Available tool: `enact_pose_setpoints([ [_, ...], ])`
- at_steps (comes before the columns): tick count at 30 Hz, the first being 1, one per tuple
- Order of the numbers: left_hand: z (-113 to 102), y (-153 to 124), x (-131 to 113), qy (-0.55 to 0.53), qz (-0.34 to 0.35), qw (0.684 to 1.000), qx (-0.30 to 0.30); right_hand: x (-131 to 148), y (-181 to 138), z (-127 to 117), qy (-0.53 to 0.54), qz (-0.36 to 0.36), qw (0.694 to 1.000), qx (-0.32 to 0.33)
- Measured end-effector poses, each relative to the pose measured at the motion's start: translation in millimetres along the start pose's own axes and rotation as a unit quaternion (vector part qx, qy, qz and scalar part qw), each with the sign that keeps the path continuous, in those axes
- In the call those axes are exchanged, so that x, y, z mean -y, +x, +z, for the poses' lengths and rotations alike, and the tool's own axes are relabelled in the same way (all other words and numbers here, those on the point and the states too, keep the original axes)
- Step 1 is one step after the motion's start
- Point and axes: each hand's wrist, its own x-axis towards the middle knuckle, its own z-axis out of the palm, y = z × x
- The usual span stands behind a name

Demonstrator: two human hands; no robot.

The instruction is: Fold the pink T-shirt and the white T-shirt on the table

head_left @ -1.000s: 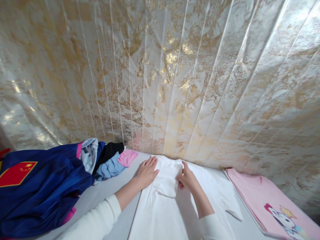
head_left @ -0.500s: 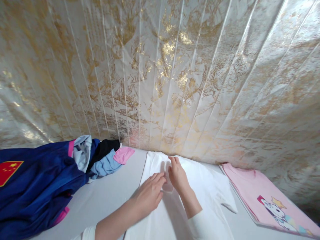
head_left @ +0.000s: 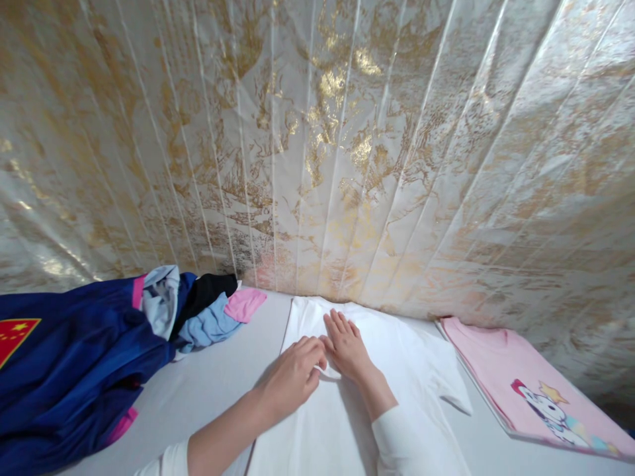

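Observation:
A white T-shirt [head_left: 307,436] lies spread in front of me, its left side folded inward along a straight edge and one short sleeve pointing right. My left hand [head_left: 292,373] rests on the middle of it, fingers curled and pinching a bit of the white cloth; the fingertips are partly hidden. Just right of it, my right hand [head_left: 348,349] lies flat on the shirt with fingers stretched out, its thumb close to the left fingers.
To the left is a heap of clothes: a dark blue garment [head_left: 74,357] with a red flag patch, a light blue piece [head_left: 211,324], a black one and a pink cloth [head_left: 245,305]. At right lies a folded pink shirt [head_left: 496,370]. Behind hangs a gold-patterned curtain [head_left: 317,165].
My left fingers have curled onto the cloth. My right hand has turned from its edge to palm down, spreading flat on the shirt and coming closer to the left hand.

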Motion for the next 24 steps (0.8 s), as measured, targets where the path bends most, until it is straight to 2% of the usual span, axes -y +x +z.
enact_pose_setpoints([
  [5,-10.5,-7.3,20.9,-0.08,-0.051,0.995,-0.041,12.5,0.4,-23.1,0.041,-0.032,0.999,-0.016],
  [10,-12.6,-19.2,25.6,-0.05,-0.091,0.994,-0.03,35.2,-15.7,-46.7,0.101,-0.134,0.986,0.025],
  [13,-10.5,-23.5,16.8,-0.005,-0.115,0.993,-0.018,44.8,-30.1,-36.8,0.068,-0.154,0.985,0.035],
  [16,-11.3,-25.0,7.3,0.03,-0.127,0.991,-0.011,46.7,-39.2,-15.3,0.021,-0.123,0.992,-0.006],
  [19,-13.3,-26.3,2.3,0.036,-0.122,0.992,-0.011,43.7,-42.1,0.9,0.025,-0.092,0.994,-0.059],
  [24,-11.4,-28.3,3.1,0.032,-0.11,0.993,-0.03,41.7,-43.0,2.5,0.043,-0.085,0.992,-0.087],
])
